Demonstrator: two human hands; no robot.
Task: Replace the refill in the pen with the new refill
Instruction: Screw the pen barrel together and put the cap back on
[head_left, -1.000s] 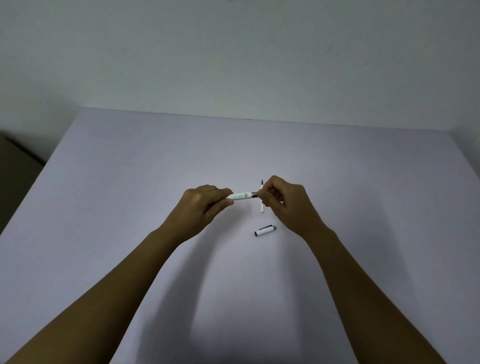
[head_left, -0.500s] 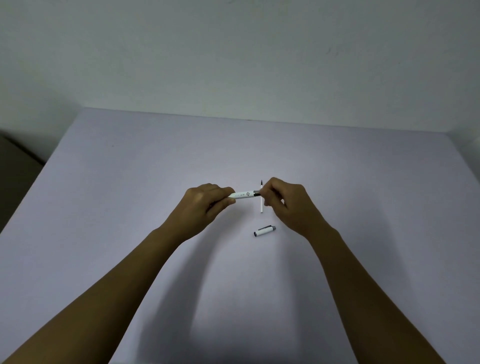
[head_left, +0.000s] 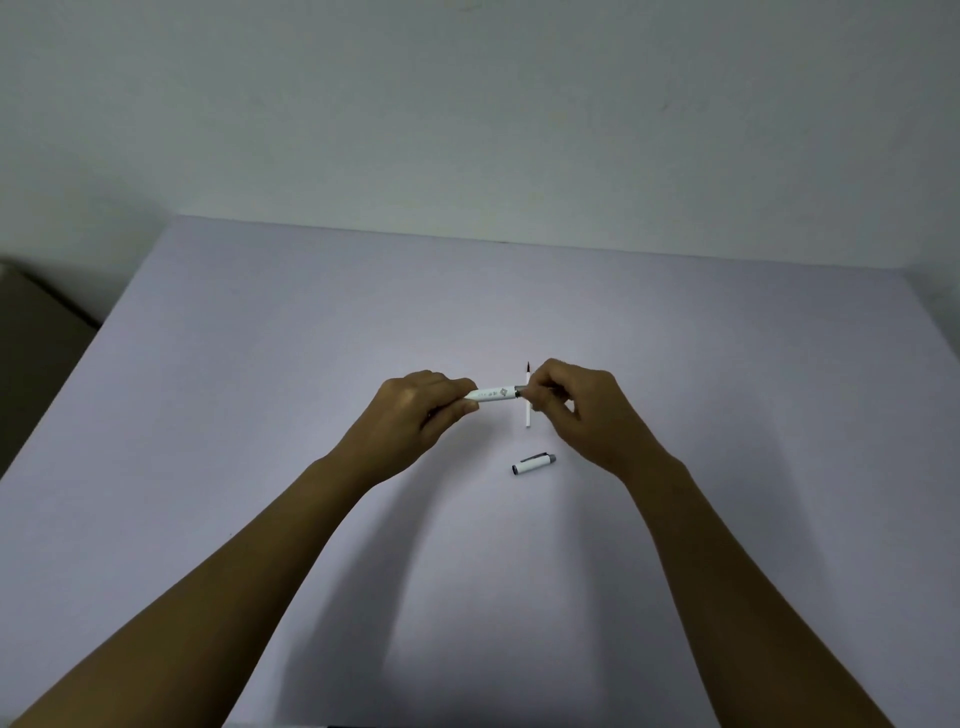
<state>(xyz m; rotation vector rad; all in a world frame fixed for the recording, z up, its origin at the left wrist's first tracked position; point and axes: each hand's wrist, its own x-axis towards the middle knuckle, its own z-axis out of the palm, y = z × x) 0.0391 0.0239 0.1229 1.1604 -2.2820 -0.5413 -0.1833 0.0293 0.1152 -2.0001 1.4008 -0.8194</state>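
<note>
I hold a white pen (head_left: 493, 393) level above the table, between both hands. My left hand (head_left: 415, 415) grips the barrel's left end. My right hand (head_left: 576, 410) pinches the dark tip section at the barrel's right end; that end is mostly hidden by my fingers. A thin white refill (head_left: 528, 410) with a dark tip lies on the table just behind the pen, pointing away from me, partly covered by my right fingers. The white pen cap (head_left: 534, 464) with a grey clip lies nearer to me.
The table (head_left: 260, 364) has a plain pale lilac top and ends at a grey wall behind. Its left edge drops off to a dark floor area (head_left: 31, 353) at the far left.
Both hands keep hold of the pen in nearly the same spot. The right fingers have shifted slightly on the tip end. The cap and the loose refill have not moved.
</note>
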